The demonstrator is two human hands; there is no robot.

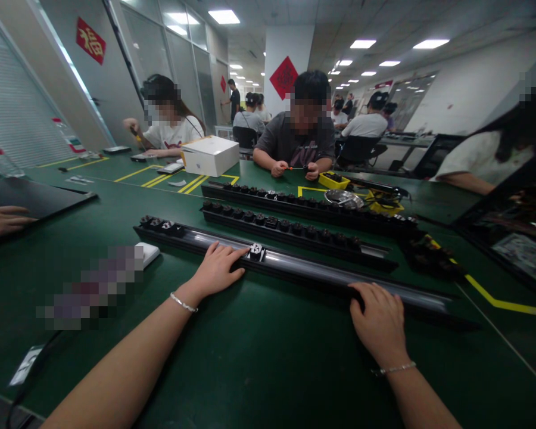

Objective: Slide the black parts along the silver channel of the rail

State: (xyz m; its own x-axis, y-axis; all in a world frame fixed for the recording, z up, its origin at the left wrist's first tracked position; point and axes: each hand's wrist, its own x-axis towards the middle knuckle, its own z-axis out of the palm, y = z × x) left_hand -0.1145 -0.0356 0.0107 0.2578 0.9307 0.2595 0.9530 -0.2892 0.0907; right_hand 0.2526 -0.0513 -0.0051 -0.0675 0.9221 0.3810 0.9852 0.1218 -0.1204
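Observation:
A long black channel point(308, 267) with a shiny inner face lies slantwise across the table before me. Inside it, near the middle, sits a small socket module point(256, 252) with a white metallic top. My left hand point(218, 268) lies over the channel's near edge, fingers stretched out, the index fingertip touching that module. Further right, my right hand point(379, 319) bends its fingers over the near edge of the channel and grips it; its fingertips are partly hidden. Several dark socket modules point(161, 225) sit at the channel's left end.
Behind lie two more channels point(286, 225) filled with modules. A metal bowl point(343, 198), yellow bins point(333, 180) and a white box point(211, 156) stand farther back. Co-workers sit around the green table point(268, 369); another person's hand point(4, 221) rests on a dark panel point(49, 202) at left.

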